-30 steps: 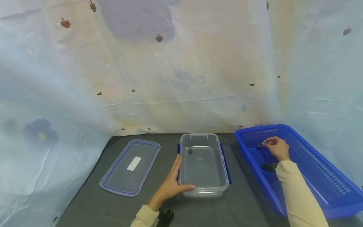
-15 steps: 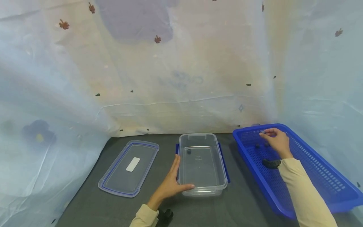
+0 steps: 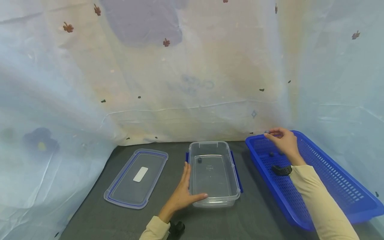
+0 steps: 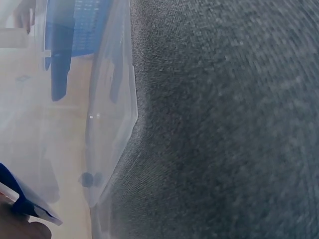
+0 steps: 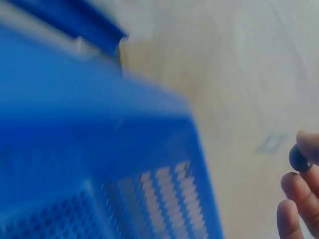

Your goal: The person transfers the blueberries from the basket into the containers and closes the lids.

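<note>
Since before, my right hand [image 3: 284, 140] lifts a pinched dark bead [image 5: 299, 158] toward 10 o'clock, over the blue basket [image 3: 345, 186]. My left hand [image 3: 183, 193] lies open against the clear box [image 3: 237, 190], which holds one bead [image 3: 199, 160]; two remain [image 3: 271, 154] in the basket.

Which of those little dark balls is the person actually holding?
The ball pinched in the right hand, lifted over the far corner of the blue basket. Another ball lies in the clear box, and one rests on the basket floor.
</note>
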`<state>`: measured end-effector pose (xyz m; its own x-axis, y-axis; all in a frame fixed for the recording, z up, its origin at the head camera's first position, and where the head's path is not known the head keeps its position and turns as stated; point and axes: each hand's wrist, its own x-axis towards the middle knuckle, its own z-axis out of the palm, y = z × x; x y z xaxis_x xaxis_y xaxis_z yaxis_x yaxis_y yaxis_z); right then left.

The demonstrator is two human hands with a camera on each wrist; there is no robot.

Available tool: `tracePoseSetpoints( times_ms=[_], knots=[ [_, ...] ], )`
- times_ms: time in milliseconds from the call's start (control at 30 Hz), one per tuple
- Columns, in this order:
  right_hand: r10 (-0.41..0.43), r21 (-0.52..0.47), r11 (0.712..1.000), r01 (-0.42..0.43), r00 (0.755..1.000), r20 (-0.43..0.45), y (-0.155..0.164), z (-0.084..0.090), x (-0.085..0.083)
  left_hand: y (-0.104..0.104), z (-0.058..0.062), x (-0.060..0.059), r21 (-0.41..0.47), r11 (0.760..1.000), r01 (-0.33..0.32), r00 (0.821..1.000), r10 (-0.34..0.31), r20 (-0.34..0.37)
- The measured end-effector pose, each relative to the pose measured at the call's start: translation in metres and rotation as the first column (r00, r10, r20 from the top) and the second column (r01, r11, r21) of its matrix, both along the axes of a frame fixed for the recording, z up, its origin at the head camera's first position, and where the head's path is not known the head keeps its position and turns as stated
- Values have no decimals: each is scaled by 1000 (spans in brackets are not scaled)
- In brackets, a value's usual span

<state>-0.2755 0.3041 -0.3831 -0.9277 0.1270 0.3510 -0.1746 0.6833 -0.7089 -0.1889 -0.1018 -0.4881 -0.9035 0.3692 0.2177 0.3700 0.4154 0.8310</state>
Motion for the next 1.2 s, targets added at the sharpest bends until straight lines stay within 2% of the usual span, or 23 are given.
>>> tracePoseSetpoints(
  times_ms=[233, 433, 633, 900, 1200],
  knots=[
    [89, -108, 991, -85, 996, 28, -28, 15, 2, 5, -4, 0, 39, 999, -8, 1000, 8, 5],
    [166, -143, 976, -164, 986, 0, -58, 21, 1, 6, -6, 2, 44, 999, -16, 1000, 16, 10],
    [246, -185, 954, -237, 969, 26, -91, 23, -6, 5, -6, 2, 42, 999, -27, 1000, 27, 9],
    [279, -247, 934, -257, 959, 57, -134, 12, -16, 3, -7, 1, 44, 999, -30, 1000, 30, 7],
    [268, -262, 935, -240, 960, 78, -174, -15, -29, 2, -5, -1, 39, 999, -2, 1000, 1, 21]
  ],
)
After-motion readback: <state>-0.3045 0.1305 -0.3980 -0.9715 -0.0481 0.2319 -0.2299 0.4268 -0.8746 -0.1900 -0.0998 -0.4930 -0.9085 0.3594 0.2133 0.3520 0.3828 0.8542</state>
